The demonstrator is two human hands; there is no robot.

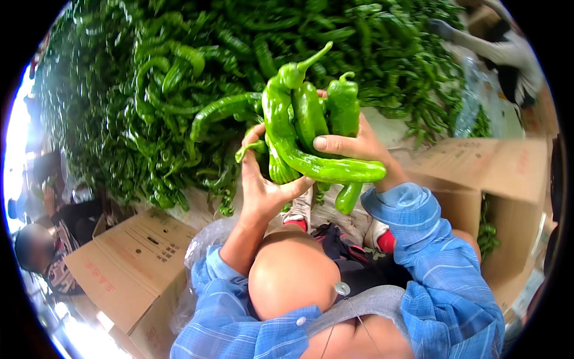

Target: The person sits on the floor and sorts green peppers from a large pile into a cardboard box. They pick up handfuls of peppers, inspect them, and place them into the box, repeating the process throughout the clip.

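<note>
Several long green peppers [287,130] are bunched between my two hands, in front of a large pile of green peppers [179,89]. My left hand [264,179] grips the bunch from the left and below, with its thumb near the lower side of a bent pepper. From the right, my right hand [358,143] holds the bunch, its thumb across a pepper in the middle; its fingers are mostly hidden behind. One bent pepper lies at the front, with its stem pointing up and its tip over my right wrist. Another pepper hangs below my right hand.
A cardboard box [130,264] stands at lower left, bearing writing. At right is an open cardboard box [506,224] with peppers inside. Clear plastic [468,98] lies beside the pile. Another person's sleeved arm [484,47] shows at upper right; a person [40,251] is at left.
</note>
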